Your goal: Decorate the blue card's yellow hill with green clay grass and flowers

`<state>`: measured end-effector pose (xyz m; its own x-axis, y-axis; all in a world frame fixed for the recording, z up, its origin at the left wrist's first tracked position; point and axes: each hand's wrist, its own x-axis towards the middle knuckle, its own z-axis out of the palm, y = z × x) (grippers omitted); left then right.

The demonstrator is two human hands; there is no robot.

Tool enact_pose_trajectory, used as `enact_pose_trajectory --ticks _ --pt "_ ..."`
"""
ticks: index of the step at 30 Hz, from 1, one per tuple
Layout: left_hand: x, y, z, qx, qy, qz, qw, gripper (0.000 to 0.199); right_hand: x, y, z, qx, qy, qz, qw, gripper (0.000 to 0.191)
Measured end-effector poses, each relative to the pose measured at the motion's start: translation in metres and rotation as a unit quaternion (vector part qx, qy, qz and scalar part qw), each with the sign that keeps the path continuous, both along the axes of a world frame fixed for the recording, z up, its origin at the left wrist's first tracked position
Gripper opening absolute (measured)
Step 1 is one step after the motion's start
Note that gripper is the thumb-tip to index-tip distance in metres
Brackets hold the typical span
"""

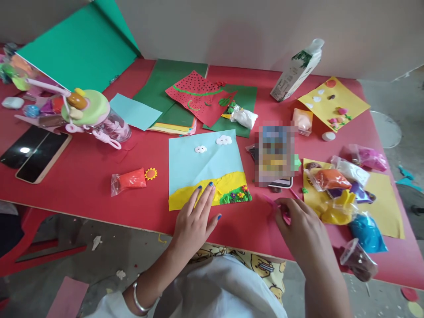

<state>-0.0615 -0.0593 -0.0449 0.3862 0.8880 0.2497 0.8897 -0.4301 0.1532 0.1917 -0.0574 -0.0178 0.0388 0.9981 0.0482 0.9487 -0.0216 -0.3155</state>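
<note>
My left hand (195, 216) lies with its fingers stretched out over the lower part of a light blue sheet (198, 165), the fingertips touching a band of yellow clay (232, 177). White clay clouds (224, 140) sit at the top of the sheet, and green clay with small flowers (236, 195) fills its lower right corner. My right hand (300, 221) is closed around a thin pink plastic tool (270, 201) just right of the sheet. Most of that tool is hidden by the fingers.
Several clay bags, among them a blue one (367, 232), lie to the right over yellow paper (387, 203). A blurred phone (274, 154) is beyond the right hand. Left are a red clay bag (129, 181), a clay sun (151, 173) and a bottle (114, 126). A carton (294, 73) stands behind.
</note>
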Motion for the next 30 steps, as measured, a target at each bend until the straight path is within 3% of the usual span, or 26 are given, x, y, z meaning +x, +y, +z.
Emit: enact_pose_trajectory --ticks 3,6,10,14,16,19,21,24,27,30 --pt "-0.003 -0.001 -0.001 -0.003 -0.026 0.002 1.000 0.060 -0.005 -0.004 0.014 0.014 0.034 0.018 0.999 0.025" --pt "-0.003 -0.001 -0.002 0.002 -0.032 0.004 0.999 0.053 -0.020 0.002 0.025 -0.038 0.135 0.064 0.988 0.020" --pt "-0.004 -0.001 -0.002 0.006 -0.037 -0.004 0.999 0.044 -0.043 0.031 0.030 -0.103 0.204 0.172 0.958 0.021" --pt "-0.015 0.001 0.001 0.001 -0.068 -0.027 0.997 0.038 -0.052 0.070 0.031 -0.144 0.183 0.264 0.936 0.030" --pt "-0.023 0.003 0.003 -0.010 -0.095 -0.033 0.995 0.035 -0.055 0.086 0.030 -0.177 0.152 0.334 0.913 0.040" --pt "-0.032 0.004 0.003 -0.040 -0.124 -0.035 0.991 0.029 -0.063 0.103 0.023 -0.228 0.126 0.448 0.855 0.051" --pt "-0.035 0.005 0.002 -0.053 -0.131 -0.031 0.989 0.030 -0.070 0.109 0.017 -0.244 0.109 0.494 0.828 0.052" --pt "-0.036 0.004 0.002 -0.069 -0.137 -0.018 0.988 0.046 -0.078 0.111 0.008 -0.241 0.078 0.513 0.820 0.052" --pt "-0.036 0.003 0.004 -0.102 -0.159 -0.011 0.982 0.066 -0.084 0.110 0.004 -0.227 0.039 0.514 0.826 0.053" --pt "-0.036 0.002 0.005 -0.119 -0.174 -0.004 0.977 0.074 -0.090 0.108 0.002 -0.209 -0.017 0.498 0.841 0.054"
